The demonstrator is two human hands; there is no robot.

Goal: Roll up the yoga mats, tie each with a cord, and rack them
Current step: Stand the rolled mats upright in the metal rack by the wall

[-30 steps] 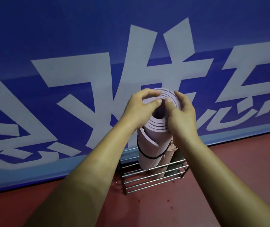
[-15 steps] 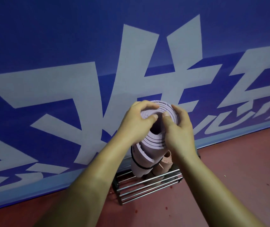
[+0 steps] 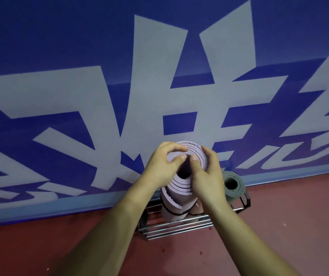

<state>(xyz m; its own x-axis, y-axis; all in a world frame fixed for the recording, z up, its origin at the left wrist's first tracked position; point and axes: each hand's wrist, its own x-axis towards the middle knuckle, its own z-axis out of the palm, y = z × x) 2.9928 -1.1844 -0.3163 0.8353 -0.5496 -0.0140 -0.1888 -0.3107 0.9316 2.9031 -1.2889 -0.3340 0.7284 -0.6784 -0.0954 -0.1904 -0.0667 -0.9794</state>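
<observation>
Both hands clasp the top of the rolled lilac mat [image 3: 172, 203]: the left hand [image 3: 162, 168] and right hand [image 3: 207, 180] curl round its rim, thumbs on the spiral end. It stands upright in the metal rack [image 3: 175, 228], a black cord [image 3: 174, 213] round its lower part, a grey mat [image 3: 232, 189] just beside it

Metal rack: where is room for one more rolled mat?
Bare bars show at the left end of the silver wire rack, beside the lilac rolled foam mat. Rightward it is crowded: left hand, right hand, grey rolled mat. The red floor in front is bare.
</observation>
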